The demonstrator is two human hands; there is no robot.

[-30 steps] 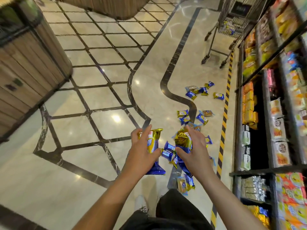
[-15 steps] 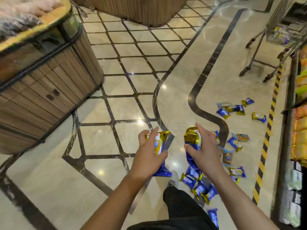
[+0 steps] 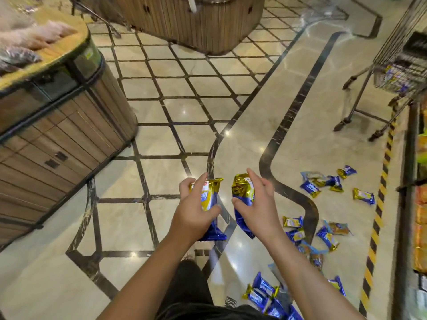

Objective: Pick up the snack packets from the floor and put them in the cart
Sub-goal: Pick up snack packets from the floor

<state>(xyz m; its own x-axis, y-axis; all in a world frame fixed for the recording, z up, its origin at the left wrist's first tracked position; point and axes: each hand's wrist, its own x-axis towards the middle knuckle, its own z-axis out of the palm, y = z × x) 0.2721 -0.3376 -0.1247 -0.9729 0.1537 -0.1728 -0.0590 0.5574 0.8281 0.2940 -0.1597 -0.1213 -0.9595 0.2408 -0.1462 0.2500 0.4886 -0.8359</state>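
Packets in hand: two crinkly gold-and-blue foil snack packets are held up off the floor, one in the left hand and one in the right hand.
Left grip: fingers and thumb wrapped around the left-hand packet, pinching its middle; its blue end hangs below the palm.
Right grip: thumb and fingers closed on the right-hand packet, gold top poking out above, blue tail dangling beneath.
Packets on floor: many more small gold-and-blue wrappers lie scattered, a far cluster, a middle cluster and a near cluster by the person's feet.
Cart: the wire shopping cart stands well apart at upper right, beside the yellow-and-black striped floor tape; some packets already show in its basket.
Surroundings: polished beige marble floor with dark inlay; a wood-slatted display counter to the left.
Stage, judged: carrying this pair towards the cart.
Risks: slick foil could slide from a loose pinch; walking through the scattered wrappers could crush one or cause a slip on glossy stone; a throw from afar could miss the basket.
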